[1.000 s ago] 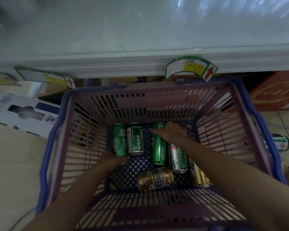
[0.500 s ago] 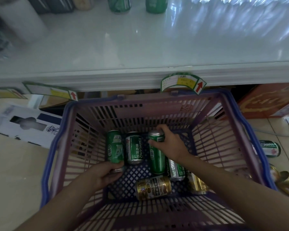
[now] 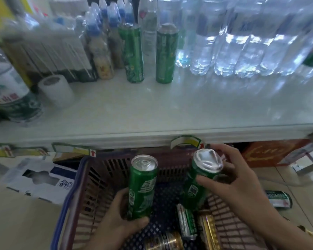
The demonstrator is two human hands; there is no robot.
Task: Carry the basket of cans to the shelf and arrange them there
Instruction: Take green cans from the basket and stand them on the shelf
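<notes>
The purple plastic basket point(image 3: 74, 192) sits on the floor below the white shelf point(image 3: 152, 112). My left hand point(image 3: 116, 222) grips the lower part of a tall green can point(image 3: 142, 186), held upright above the basket. My right hand point(image 3: 238, 179) holds a second green can point(image 3: 201, 179), tilted, near the shelf edge. Left in the basket are a green and silver can point(image 3: 186, 222) and two gold cans point(image 3: 163, 240) point(image 3: 209, 230). Two tall green cans point(image 3: 132, 53) point(image 3: 165, 53) stand upright on the shelf.
Water bottles point(image 3: 242, 37) crowd the shelf's back right. Smaller bottles point(image 3: 99, 51), a paper roll point(image 3: 56, 89) and a large bottle point(image 3: 9, 87) fill its left. Price tags point(image 3: 186, 143) hang from the shelf edge. A dented can point(image 3: 278, 196) lies on the floor at right, a red box point(image 3: 273, 152) under the shelf.
Both hands have lifted a green can each out of the basket toward the shelf. My view has tilted up, so the shelf top and its bottles now show.
</notes>
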